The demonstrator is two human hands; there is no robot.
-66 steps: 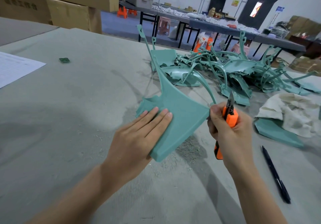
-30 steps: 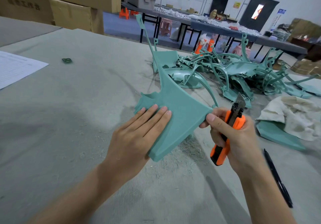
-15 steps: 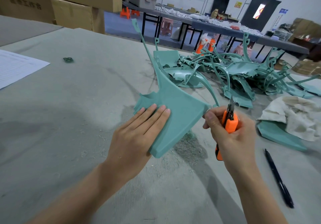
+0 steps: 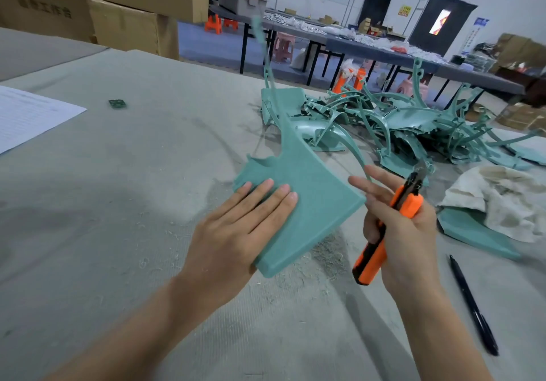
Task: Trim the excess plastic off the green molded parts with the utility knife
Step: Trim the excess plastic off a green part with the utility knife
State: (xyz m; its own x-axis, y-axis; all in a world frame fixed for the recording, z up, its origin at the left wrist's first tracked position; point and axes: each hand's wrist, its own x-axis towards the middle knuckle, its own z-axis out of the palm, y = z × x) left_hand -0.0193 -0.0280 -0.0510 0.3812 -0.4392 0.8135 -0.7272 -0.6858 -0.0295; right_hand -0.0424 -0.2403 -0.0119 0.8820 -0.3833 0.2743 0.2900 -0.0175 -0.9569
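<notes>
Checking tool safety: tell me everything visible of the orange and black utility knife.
The orange and black plastic utility knife has its short grey blade slid out. It is held tilted in the air over the grey table, blade up and away, butt down. The right hand grips its handle, lower fingers curled round it, two fingers stretched toward the flat green molded part. The blade is clear of that part.

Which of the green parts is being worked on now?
The wedge-shaped green part in the foreground: the left hand lies flat on it, the right hand holds the utility knife beside it. The rest lie untouched in the pile behind.
</notes>
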